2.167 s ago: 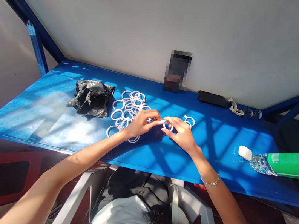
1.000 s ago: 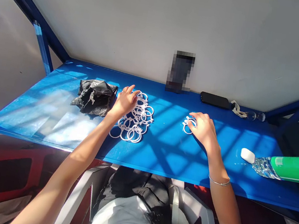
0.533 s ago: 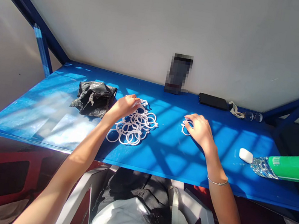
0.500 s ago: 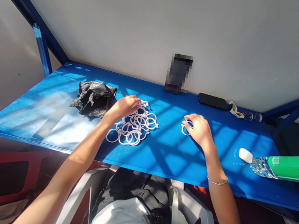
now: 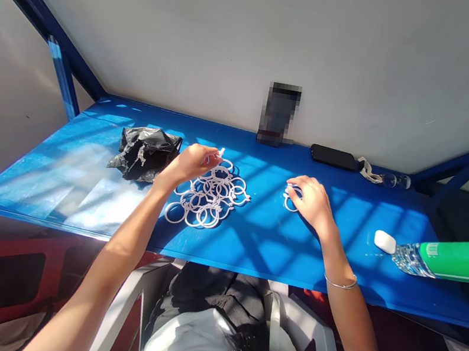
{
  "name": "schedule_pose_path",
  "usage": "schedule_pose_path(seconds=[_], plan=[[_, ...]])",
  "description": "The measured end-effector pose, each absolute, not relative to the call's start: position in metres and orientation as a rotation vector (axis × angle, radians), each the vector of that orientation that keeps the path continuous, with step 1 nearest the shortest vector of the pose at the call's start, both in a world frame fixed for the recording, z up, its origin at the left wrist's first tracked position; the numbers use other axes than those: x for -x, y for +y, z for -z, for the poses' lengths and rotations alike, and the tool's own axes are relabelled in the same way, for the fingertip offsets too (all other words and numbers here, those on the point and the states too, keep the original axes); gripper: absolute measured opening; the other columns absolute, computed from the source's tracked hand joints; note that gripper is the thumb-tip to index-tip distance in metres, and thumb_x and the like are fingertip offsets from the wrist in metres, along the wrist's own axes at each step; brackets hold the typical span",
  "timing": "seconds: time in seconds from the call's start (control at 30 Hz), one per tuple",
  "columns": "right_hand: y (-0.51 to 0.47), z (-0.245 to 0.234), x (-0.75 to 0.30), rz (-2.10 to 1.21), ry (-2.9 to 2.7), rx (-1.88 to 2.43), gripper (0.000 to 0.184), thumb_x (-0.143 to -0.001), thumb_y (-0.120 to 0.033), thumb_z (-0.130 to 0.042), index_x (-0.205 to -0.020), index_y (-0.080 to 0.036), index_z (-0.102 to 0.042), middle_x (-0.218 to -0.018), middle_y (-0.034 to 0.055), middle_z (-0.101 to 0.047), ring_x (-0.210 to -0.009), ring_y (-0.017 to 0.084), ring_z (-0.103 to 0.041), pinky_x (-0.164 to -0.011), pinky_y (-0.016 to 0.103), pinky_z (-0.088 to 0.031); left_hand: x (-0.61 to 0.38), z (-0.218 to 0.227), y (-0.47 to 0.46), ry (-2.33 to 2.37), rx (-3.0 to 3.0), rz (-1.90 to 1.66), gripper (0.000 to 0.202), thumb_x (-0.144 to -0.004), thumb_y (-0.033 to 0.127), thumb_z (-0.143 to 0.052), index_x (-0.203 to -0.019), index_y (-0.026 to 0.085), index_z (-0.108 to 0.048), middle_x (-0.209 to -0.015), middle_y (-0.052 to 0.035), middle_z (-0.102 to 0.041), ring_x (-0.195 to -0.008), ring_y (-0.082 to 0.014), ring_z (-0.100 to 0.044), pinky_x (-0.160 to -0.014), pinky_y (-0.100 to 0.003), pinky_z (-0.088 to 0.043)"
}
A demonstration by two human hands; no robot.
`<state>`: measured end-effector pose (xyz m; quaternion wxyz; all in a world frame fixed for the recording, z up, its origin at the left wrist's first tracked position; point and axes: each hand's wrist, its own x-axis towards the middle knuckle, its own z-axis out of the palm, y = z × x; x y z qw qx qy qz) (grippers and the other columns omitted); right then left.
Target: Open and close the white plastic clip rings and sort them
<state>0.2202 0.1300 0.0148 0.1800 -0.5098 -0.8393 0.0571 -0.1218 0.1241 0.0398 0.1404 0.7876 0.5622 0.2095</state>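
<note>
A heap of white plastic rings (image 5: 209, 197) lies on the blue shelf (image 5: 251, 238), left of centre. My left hand (image 5: 191, 162) is at the heap's far edge, fingers pinched on one white ring lifted slightly off the pile. My right hand (image 5: 313, 201) rests palm down on the shelf to the right, fingers curled over a small separate cluster of white rings (image 5: 290, 199), touching them.
A crumpled black plastic bag (image 5: 145, 152) lies left of the heap. At the back wall stand a blurred dark object (image 5: 279, 114), a black phone (image 5: 333, 157) and a small key-ring item (image 5: 372, 173). A green-labelled water bottle (image 5: 449, 258) lies on its side at the right.
My hands, joined at the centre over one ring earlier, have parted. The right went to the small cluster on the right; the left went to the heap and pinched a ring.
</note>
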Motion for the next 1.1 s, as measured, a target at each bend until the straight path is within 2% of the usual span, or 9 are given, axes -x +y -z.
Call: schedule_pose_path(seconds=[0.13,0.3,0.4,0.5,0.67,0.77,0.93,1.1], plan=[[0.129,-0.016,-0.218,-0.183,-2.349,1.389,0.029,-0.098,-0.032,-0.046,-0.105,-0.017,-0.070,-0.111,0.0095,-0.071,-0.103,0.029,-0.063,-0.086,0.041,-0.047,0.116,-0.051,0.121,1.402,-2.117,-0.740,0.037,-0.094,0.045,-0.051,-0.076,0.015,-0.063,-0.071,-0.0041,-0.069,-0.065,-0.0130,-0.062,-0.060,-0.022,-0.045],[0.125,-0.017,-0.208,-0.246,-2.322,1.269,0.028,-0.099,-0.032,-0.045,-0.104,-0.020,-0.069,-0.108,0.0095,-0.072,-0.103,0.028,-0.064,-0.091,0.041,-0.048,0.104,-0.048,0.117,1.213,-2.018,-0.771,0.043,-0.092,0.053,-0.053,-0.076,0.014,-0.065,-0.073,-0.0046,-0.066,-0.069,-0.0144,-0.061,-0.064,-0.025,-0.048],[0.118,-0.019,-0.198,-0.330,-2.320,1.161,0.027,-0.100,-0.033,-0.045,-0.107,-0.022,-0.068,-0.108,0.0084,-0.072,-0.103,0.027,-0.065,-0.093,0.042,-0.049,0.092,-0.041,0.114,1.105,-2.056,-0.784,0.044,-0.092,0.054,-0.053,-0.076,0.015,-0.064,-0.086,-0.0064,-0.064,-0.076,-0.0152,-0.060,-0.065,-0.026,-0.050],[0.109,-0.020,-0.187,-0.440,-2.301,1.080,0.025,-0.100,-0.036,-0.047,-0.113,-0.024,-0.066,-0.109,0.0074,-0.071,-0.105,0.026,-0.065,-0.095,0.042,-0.050,0.079,-0.036,0.108,1.006,-2.090,-0.786,0.038,-0.095,0.051,-0.053,-0.082,0.017,-0.066,-0.103,-0.0085,-0.059,-0.091,-0.0176,-0.059,-0.069,-0.026,-0.052],[0.099,-0.020,-0.174,-0.644,-2.198,0.976,0.024,-0.098,-0.038,-0.054,-0.113,-0.023,-0.065,-0.100,0.0072,-0.071,-0.093,0.025,-0.066,-0.087,0.041,-0.052,0.062,-0.028,0.098,0.966,-2.155,-0.780,0.031,-0.097,0.042,-0.054,-0.083,0.017,-0.064,-0.125,-0.0113,-0.054,-0.115,-0.0226,-0.055,-0.080,-0.028,-0.053],[0.097,-0.019,-0.170,-0.737,-2.135,0.927,0.023,-0.097,-0.041,-0.057,-0.106,-0.022,-0.067,-0.101,0.0068,-0.071,-0.089,0.024,-0.066,-0.083,0.040,-0.053,0.054,-0.018,0.096,0.884,-2.210,-0.802,0.027,-0.099,0.038,-0.052,-0.085,0.017,-0.062,-0.120,-0.0105,-0.059,-0.109,-0.0209,-0.060,-0.087,-0.031,-0.052],[0.094,-0.018,-0.167,-0.831,-2.093,0.942,0.029,-0.096,-0.051,-0.058,-0.094,-0.023,-0.068,-0.092,0.0045,-0.072,-0.083,0.022,-0.067,-0.078,0.038,-0.054,0.044,-0.009,0.093,0.869,-2.253,-0.826,0.033,-0.100,0.045,-0.048,-0.086,0.017,-0.060,-0.106,-0.0091,-0.064,-0.094,-0.0191,-0.061,-0.082,-0.031,-0.049],[0.094,-0.016,-0.166,-0.875,-1.956,0.988,0.033,-0.093,-0.056,-0.059,-0.091,-0.025,-0.070,-0.089,0.0040,-0.073,-0.081,0.023,-0.069,-0.078,0.040,-0.055,0.042,-0.013,0.089,0.960,-2.174,-0.866,0.030,-0.093,0.048,-0.061,-0.095,0.019,-0.057,-0.098,-0.0053,-0.064,-0.088,-0.0185,-0.061,-0.079,-0.031,-0.050]])
